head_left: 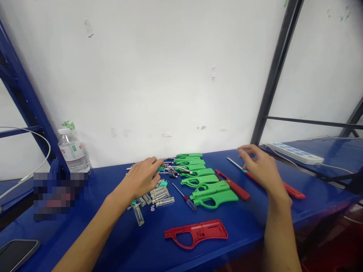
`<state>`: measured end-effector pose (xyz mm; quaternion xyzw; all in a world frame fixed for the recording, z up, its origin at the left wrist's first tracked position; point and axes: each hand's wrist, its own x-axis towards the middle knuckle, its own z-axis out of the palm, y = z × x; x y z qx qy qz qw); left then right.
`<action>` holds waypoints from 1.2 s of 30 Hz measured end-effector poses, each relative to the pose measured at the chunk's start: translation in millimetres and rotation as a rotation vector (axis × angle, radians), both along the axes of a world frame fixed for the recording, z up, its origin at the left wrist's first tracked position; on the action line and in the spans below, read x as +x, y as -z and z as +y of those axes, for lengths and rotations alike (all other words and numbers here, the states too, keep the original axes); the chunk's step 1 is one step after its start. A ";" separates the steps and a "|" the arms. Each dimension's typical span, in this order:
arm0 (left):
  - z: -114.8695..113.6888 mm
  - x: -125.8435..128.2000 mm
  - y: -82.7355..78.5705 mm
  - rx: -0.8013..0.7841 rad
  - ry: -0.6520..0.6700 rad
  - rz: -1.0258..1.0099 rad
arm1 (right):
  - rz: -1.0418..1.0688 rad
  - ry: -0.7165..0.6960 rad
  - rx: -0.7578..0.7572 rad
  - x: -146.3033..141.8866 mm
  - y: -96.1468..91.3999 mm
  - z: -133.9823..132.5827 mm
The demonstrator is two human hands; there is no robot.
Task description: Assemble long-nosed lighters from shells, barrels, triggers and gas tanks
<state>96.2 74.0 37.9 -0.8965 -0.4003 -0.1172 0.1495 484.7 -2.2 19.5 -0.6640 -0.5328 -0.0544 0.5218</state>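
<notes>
My left hand (143, 176) reaches over a pile of small wired parts (170, 170) and clear plastic tubes (160, 195) on the blue table (113, 241); its fingers are curled, and whether they hold anything is hidden. My right hand (259, 166) hovers with fingers loosely spread above a long red lighter (293, 192), holding nothing. Between the hands lie several green lighter shells (208, 189). A red shell (198, 232) lies nearer to me, and a red lighter piece (234, 186) sits beside the green ones. A small screwdriver (185, 198) lies by the tubes.
A water bottle (72, 151) stands at the back left by a blue shelf post (25, 94). A phone (15, 253) lies at the near left corner. A white power strip (296, 153) rests on the right table. A dark slanted post (273, 71) rises at the right.
</notes>
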 end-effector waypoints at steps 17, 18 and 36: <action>-1.8 1.2 10.1 0.468 0.099 -0.119 | -0.042 -0.084 -0.077 -0.1 -1.7 -0.9; -2.3 1.6 11.2 0.531 0.111 -0.138 | -0.041 -0.084 -0.078 -0.3 -1.8 -0.9; -6.4 0.0 17.1 1.018 0.300 -0.278 | -0.053 -0.086 -0.105 -1.3 -2.4 -1.9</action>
